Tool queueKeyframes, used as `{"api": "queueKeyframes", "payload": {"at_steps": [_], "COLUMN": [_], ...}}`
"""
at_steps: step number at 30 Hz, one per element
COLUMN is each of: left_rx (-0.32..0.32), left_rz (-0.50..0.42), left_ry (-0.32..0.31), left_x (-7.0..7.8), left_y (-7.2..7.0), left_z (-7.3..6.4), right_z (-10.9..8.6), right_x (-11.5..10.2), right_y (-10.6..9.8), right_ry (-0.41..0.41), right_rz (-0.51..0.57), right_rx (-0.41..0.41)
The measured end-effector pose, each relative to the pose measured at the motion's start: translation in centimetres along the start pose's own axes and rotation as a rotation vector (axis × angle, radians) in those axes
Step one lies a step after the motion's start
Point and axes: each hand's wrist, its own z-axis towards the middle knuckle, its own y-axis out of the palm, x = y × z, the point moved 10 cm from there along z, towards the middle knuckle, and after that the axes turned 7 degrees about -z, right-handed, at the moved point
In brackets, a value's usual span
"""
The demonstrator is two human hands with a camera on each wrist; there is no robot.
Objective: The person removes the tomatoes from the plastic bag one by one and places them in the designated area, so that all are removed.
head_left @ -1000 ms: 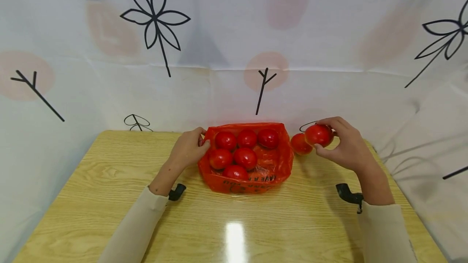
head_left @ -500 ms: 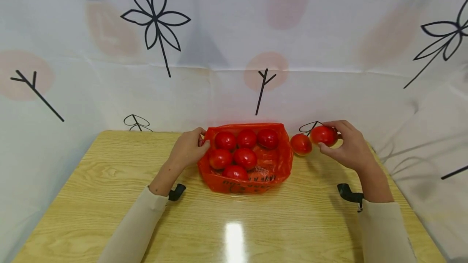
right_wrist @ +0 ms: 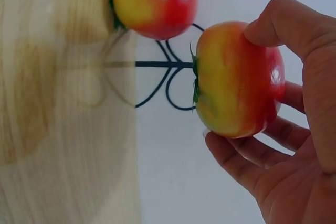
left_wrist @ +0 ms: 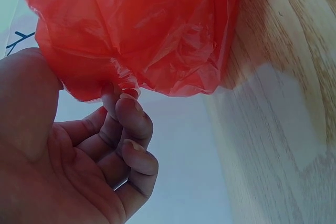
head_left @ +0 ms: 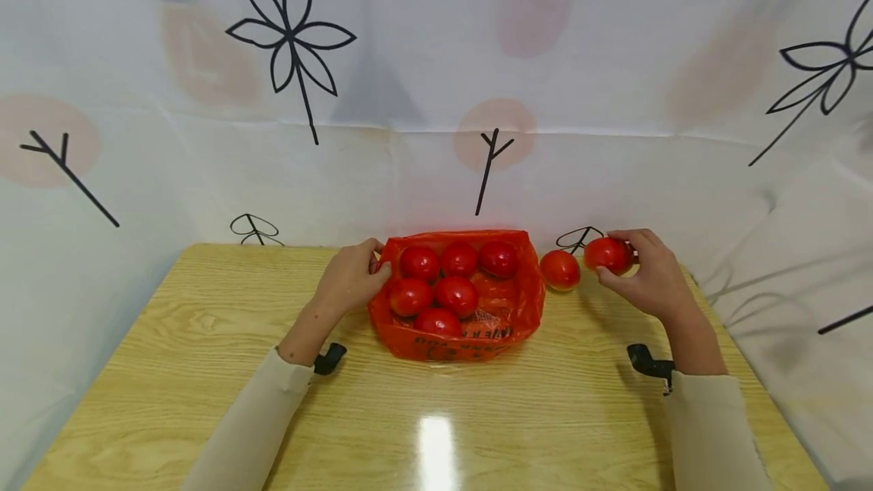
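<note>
A red plastic bag [head_left: 470, 345] stands with its mouth spread wide at the table's back, holding several red tomatoes [head_left: 457, 295]. My left hand [head_left: 349, 276] pinches its left rim between thumb and fingers; in the left wrist view the bag's side [left_wrist: 152, 30] hangs creased above the curled fingers. At the right, my right hand [head_left: 648, 275] grips a tomato [right_wrist: 239, 80] between thumb and fingertips, its yellow end and green leafy calyx pointing away from the palm. Another tomato [head_left: 560, 270] sits on the table between that hand and the bag's right side.
The pale wooden table [head_left: 341, 430] reaches back to a white cloth backdrop [head_left: 409, 173] printed with black plant drawings. A dark curved mount [head_left: 648, 362] shows at the right wrist, and a similar mount [head_left: 330, 359] at the left one.
My right hand has moved a little to the right and down with its tomato, widening the gap to the tomato on the table. The left hand and the bag stay where they were.
</note>
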Motion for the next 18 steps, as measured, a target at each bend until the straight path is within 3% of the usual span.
{"api": "queueKeyframes", "payload": {"at_steps": [18], "left_rx": [0.010], "left_rz": [0.007], "left_ry": [0.008], "left_x": [0.0], "left_y": [0.0], "left_z": [0.0], "right_z": [-0.5], "right_x": [2.8], "right_y": [2.6], "right_ry": [0.098], "right_rz": [-0.025], "right_rx": [-0.079]}}
